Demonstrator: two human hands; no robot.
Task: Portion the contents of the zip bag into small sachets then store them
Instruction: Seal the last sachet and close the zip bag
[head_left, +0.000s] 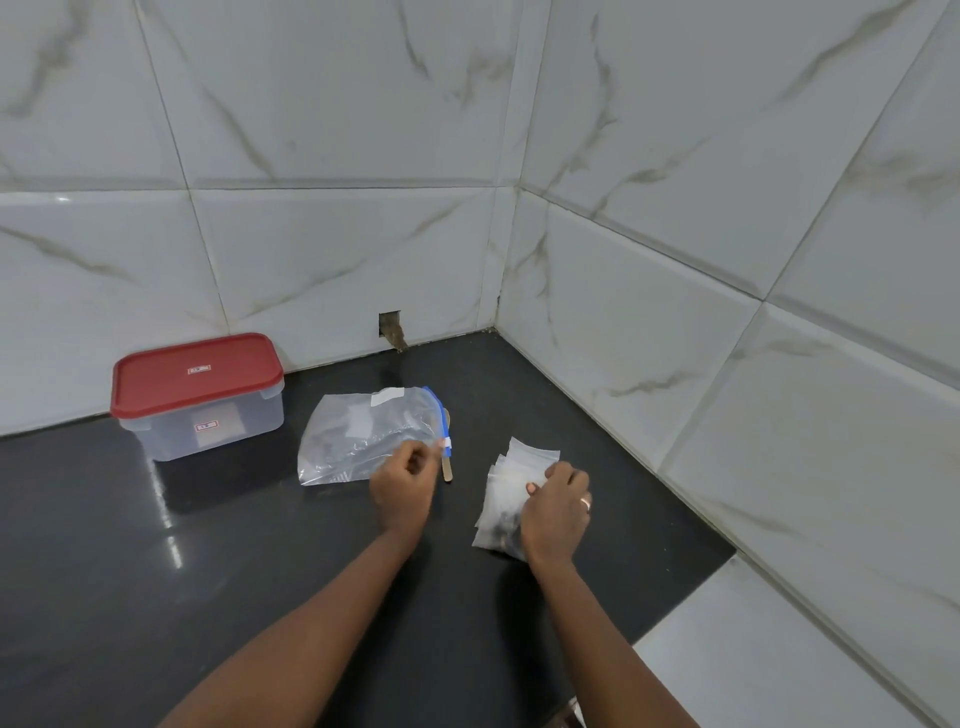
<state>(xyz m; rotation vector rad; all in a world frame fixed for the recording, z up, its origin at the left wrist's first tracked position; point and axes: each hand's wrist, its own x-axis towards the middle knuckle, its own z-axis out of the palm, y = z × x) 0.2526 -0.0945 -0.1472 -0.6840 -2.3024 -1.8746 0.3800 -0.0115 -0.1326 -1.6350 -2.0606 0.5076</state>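
Note:
A clear zip bag (358, 434) with a blue zip strip lies flat on the black counter (234, 561), with a little dark content inside. A wooden stick (447, 466) lies along its zip end. My left hand (402, 491) hovers over the bag's near right corner with its fingers curled; whether it pinches the plastic is hidden. To the right lies a fanned pile of small clear sachets (522, 460), some with dark contents. My right hand (557, 512) grips this pile from above, thumb pressed on the top sachet.
A clear plastic box with a red lid (197, 395), shut, stands at the back left against the tiled wall. Marble-look tiled walls meet in a corner behind and to the right. A white tiled ledge (753, 649) borders the counter at the near right.

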